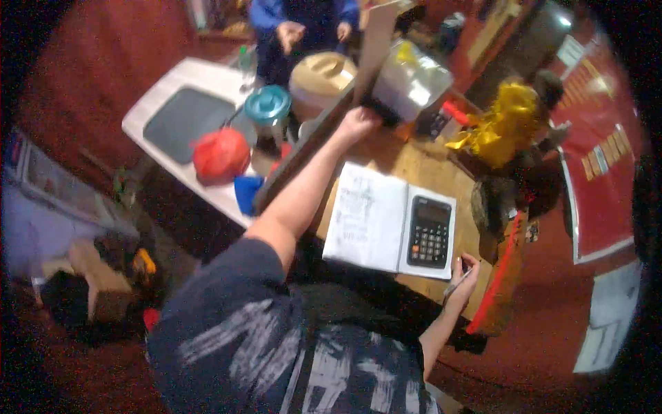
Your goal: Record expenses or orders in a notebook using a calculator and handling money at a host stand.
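Observation:
My left hand [358, 124] reaches out to the far end of the wooden desk [414, 160], by the base of an upright board and a clear plastic container [411, 83]; its fingers are blurred, so its grip cannot be made out. My right hand [467, 274] rests at the desk's near right side, with a slim pen [457, 284] between the fingers. An open notebook [367, 220] with handwriting lies between my arms. A black desk calculator [429, 231] sits on its right-hand page.
Left of a dark partition, a pale counter [181, 70] holds a red bundle [221, 155], a teal-lidded jar [267, 106] and a beige-lidded tub [323, 77]. Another person in blue [305, 31] stands beyond. Crumpled yellow wrapping [504, 124] is at the desk's right.

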Available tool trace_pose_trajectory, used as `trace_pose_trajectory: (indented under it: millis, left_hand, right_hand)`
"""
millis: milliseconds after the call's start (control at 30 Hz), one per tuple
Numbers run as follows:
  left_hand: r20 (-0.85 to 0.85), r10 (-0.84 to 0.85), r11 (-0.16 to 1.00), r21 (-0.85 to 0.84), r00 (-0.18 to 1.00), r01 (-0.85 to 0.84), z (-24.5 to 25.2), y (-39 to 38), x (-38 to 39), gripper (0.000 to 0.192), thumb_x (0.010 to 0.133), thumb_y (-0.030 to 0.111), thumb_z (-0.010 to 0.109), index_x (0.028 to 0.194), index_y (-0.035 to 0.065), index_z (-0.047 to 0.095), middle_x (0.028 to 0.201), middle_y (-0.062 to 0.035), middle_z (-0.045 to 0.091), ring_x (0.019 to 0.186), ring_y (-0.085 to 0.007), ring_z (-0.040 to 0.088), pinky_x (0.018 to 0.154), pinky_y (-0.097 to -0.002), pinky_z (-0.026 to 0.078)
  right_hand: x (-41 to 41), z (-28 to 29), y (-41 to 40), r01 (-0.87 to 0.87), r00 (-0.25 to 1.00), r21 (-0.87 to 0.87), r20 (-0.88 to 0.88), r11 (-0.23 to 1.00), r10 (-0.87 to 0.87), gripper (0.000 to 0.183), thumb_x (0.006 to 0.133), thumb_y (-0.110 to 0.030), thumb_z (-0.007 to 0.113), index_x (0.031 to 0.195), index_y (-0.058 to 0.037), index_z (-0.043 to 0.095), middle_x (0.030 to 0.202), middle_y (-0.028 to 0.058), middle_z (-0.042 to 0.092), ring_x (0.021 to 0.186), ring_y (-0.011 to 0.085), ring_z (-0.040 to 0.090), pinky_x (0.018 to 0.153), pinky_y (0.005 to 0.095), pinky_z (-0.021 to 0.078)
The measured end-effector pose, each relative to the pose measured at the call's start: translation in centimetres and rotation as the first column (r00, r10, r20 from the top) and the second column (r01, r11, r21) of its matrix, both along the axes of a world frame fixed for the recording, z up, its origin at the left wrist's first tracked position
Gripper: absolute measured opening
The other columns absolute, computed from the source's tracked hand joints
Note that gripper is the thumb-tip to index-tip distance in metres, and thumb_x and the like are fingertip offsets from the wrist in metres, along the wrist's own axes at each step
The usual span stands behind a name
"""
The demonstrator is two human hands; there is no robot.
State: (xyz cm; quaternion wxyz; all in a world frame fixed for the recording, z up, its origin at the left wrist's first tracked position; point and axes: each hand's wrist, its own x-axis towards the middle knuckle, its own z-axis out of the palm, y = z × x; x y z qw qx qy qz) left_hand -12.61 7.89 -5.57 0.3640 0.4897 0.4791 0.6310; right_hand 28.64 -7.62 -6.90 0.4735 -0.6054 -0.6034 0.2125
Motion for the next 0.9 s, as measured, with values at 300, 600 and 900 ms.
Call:
trace_pose_trajectory:
  millis: [300,600,900]
  left_hand:
    - [-0.426,0.272,0.961,0.166,0.863,-0.221,-1.5,-0.6,-1.6,0.028,0.065,0.022,0.064,0.081,0.0,0.06,0.078,-0.0195,0.063,0.068,-0.0313,0.061,0.062,-0.0391,0.048]
    - [-0.468,0.46,0.728,0.686,0.755,-0.018,9.0,-19.8,6.9,0.02,0.069,0.02,0.065,0.088,0.0154,0.061,0.065,-0.0031,0.059,0.059,-0.021,0.06,0.05,-0.0333,0.047]
    - [-0.344,0.535,0.844,0.17,0.772,-0.509,-1.0,-29.8,-11.4,0.055,0.077,0.009,0.069,0.126,0.0087,0.045,0.069,0.0043,0.046,0.063,-0.005,0.043,0.06,-0.0195,0.04]
  right_hand:
    - [2.2,-0.4,3.2,-0.472,0.87,0.04,0.182,0.881,0.458,0.028,0.09,0.0,0.042,0.117,0.0038,0.049,0.114,0.0142,0.055,0.107,0.0237,0.053,0.097,0.0343,0.0373]
    - [3.1,-0.2,4.4,-0.288,0.791,0.109,0.587,0.951,0.172,0.047,0.082,-0.015,0.054,0.128,-0.013,0.05,0.118,0.0181,0.058,0.101,0.0327,0.059,0.085,0.0376,0.0457]
    - [-0.2,1.4,3.9,-0.035,0.836,-0.003,0.548,0.999,0.031,0.046,0.075,-0.006,0.055,0.121,0.0007,0.051,0.113,0.0224,0.058,0.1,0.0316,0.058,0.089,0.0355,0.0436]
